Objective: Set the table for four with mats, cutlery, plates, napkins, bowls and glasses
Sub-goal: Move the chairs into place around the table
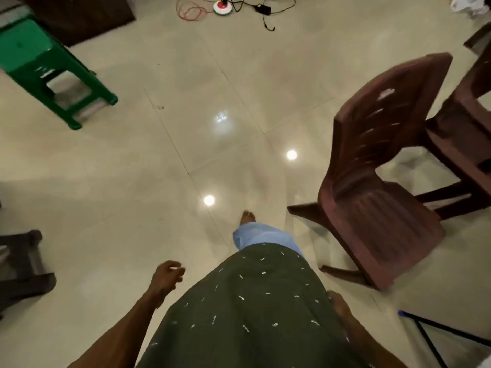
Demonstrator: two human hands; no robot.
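Left hand (167, 274) swung fwd, grip loosely curled, holding nothing; right hand (338, 304) mostly behind dark tunic (247, 309), grip can't tell; brown plastic chair (377, 181) to right on tiled floor (132, 168).

Glossy tiled floor with plastic furniture around its edges

The pale cream floor (186, 134) shines with two round lamp reflections (291, 154) and a fainter bright patch. A green plastic stool (45, 67) stands at upper left beside a dark cabinet (79, 14). A brown plastic chair (377, 176) stands at right, close to more brown furniture (467, 123). At the far top, red and black cables (196, 9) lie around a round white and red gadget (221, 7). Dark furniture (21, 266) shows at the left edge.
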